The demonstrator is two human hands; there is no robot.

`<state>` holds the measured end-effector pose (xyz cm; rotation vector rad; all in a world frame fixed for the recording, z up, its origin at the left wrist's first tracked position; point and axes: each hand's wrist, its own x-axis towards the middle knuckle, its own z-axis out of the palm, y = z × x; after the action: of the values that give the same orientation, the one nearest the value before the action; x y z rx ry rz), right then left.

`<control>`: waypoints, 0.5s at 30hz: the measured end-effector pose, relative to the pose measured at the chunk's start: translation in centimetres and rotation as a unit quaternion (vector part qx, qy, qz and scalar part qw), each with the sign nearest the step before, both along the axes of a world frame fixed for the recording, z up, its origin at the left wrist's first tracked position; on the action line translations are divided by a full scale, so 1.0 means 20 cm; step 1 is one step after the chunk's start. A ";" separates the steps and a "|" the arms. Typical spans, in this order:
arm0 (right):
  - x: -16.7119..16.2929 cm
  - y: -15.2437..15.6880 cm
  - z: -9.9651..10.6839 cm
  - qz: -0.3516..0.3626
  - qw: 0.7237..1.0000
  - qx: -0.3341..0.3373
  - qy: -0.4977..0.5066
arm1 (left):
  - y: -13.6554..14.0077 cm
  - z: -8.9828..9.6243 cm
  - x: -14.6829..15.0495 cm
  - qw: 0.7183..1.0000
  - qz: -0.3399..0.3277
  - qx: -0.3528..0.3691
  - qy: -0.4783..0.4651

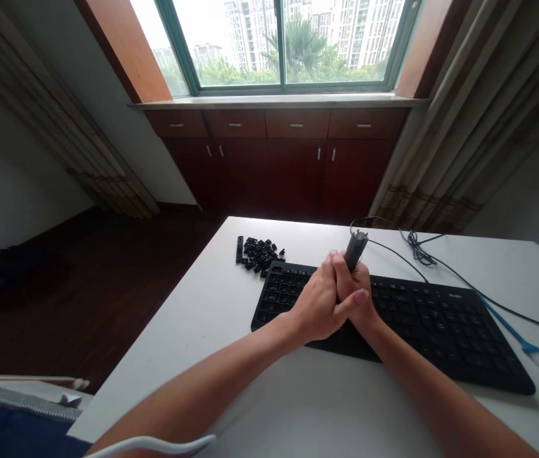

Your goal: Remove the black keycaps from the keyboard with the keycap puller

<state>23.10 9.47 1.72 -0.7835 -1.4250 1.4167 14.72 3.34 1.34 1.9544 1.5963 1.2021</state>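
My left hand (318,300) and my right hand (363,286) are clasped together above the black keyboard (441,331). From the top of the closed fingers sticks out a dark grey pronged tool (356,250), its prongs pointing up and away from me. The lower part of this tool is hidden inside the grip. My left fingers wrap over my right hand, with the left thumb lying across it. At the keyboard's left end, several key positions appear without caps. A heap of loose black keycaps (260,253) lies just beyond the keyboard's upper left corner.
A long black keycap (239,249), probably the space bar, lies left of the heap. A black cable (419,249) coils behind the keyboard. To its right lies a blue-handled brush (512,332). The white table (178,331) has its left edge near my left forearm.
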 end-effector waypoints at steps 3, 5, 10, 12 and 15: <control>0.01 0.00 0.01 -0.002 1.000 -0.005 0.014 | 0.04 -0.03 0.03 1.000 0.007 0.006 -0.020; 0.01 0.01 0.01 -0.003 1.000 0.002 0.013 | 0.04 -0.03 0.03 1.000 0.003 0.004 -0.030; 0.01 0.02 0.00 -0.023 0.999 0.002 0.045 | 0.05 -0.03 0.02 0.999 -0.005 -0.003 -0.042; 0.01 0.03 0.01 -0.026 0.998 -0.003 0.058 | 0.05 -0.02 0.03 0.999 -0.005 -0.008 -0.037; 0.02 0.02 0.02 -0.031 0.997 -0.002 0.064 | 0.05 -0.03 0.03 1.000 -0.009 -0.009 -0.023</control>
<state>23.42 9.96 2.06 -0.7214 -1.2901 1.3970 15.27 4.37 0.79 1.9112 1.5580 1.2129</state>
